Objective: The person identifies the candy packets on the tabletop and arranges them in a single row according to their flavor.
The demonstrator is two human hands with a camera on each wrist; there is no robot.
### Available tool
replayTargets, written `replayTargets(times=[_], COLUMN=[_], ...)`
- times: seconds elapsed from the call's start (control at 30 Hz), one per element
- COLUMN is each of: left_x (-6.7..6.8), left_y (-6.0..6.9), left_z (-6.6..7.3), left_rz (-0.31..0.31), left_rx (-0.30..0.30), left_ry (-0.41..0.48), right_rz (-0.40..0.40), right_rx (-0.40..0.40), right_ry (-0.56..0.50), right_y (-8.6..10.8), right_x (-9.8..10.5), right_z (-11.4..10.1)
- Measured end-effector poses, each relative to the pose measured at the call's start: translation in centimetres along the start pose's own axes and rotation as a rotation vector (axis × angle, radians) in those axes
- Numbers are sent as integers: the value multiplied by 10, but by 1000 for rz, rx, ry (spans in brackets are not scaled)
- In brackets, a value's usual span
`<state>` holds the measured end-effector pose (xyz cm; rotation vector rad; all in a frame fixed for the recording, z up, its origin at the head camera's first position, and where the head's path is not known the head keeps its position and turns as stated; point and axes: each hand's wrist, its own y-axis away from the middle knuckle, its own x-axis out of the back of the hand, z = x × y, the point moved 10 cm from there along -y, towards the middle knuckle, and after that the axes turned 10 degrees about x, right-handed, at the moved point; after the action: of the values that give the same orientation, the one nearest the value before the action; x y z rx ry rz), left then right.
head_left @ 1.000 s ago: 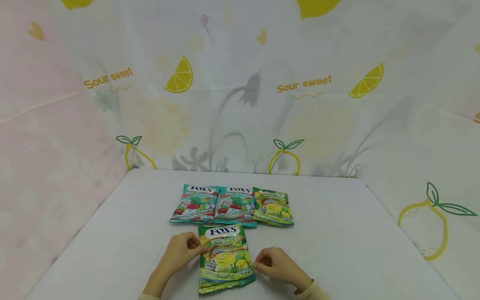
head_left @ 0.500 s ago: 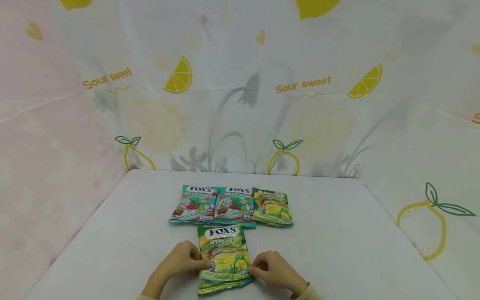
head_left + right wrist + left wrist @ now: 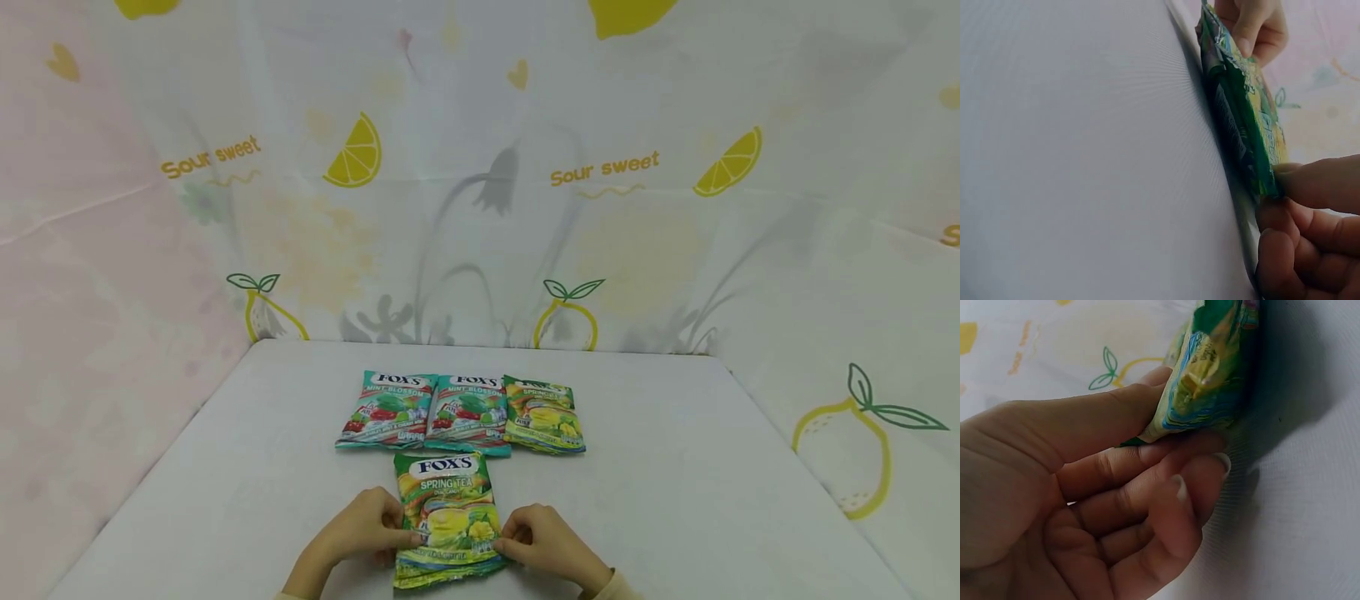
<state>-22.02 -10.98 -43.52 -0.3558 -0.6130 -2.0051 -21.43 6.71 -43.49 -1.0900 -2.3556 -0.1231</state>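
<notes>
A green and yellow Spring Tea candy bag (image 3: pixel 450 508) lies face up near the front of the table in the head view. My left hand (image 3: pixel 366 527) pinches its left edge, the thumb over the top and fingers below, as the left wrist view shows. On the opposite edge, low on the bag, my right hand (image 3: pixel 549 543) pinches it between thumb and fingers. Seen from the right wrist, the candy bag (image 3: pixel 1241 100) has its near edge slightly off the white cloth. Its underside is mostly hidden.
Behind it lie two teal Mint Blossom candy bags, the left one (image 3: pixel 387 410) and the middle one (image 3: pixel 468 412), and a second Spring Tea bag (image 3: pixel 543 415), side by side in a row. A white cloth covers the table (image 3: pixel 675 492). A lemon-print curtain (image 3: pixel 465 225) stands behind.
My left hand has slid down the bag's left edge and now pinches it lower. The right hand has closed onto the right edge. The bag has barely moved.
</notes>
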Motion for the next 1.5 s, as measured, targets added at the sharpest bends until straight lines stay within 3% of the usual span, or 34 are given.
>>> replayTargets(times=[0.17,0.37,0.63,0.9,1.1,1.37,1.5], left_x=[0,0,2,0,3,2,1], left_y=[0,2,5,6,7,9,10], left_z=[3,5,10,22,33,43,51], left_rz=[-7,-8,-19,-54,-9,22,44], left_rx=[-40,-40,-54,-144,-210,-237,-290], left_ry=[-1,17,70,160,138,148,136], right_rz=[-11,-23,-5,50,108,141,141], right_rx=[13,-5,39,74,93,199,242], right_ry=[-44,-99,-97,-82,-53,9,22], right_y=[1,3,4,7,11,15,18], right_x=[-2,-4,-2,11,23,37,44], right_z=[-1,0,-7,-19,-28,-45,-52])
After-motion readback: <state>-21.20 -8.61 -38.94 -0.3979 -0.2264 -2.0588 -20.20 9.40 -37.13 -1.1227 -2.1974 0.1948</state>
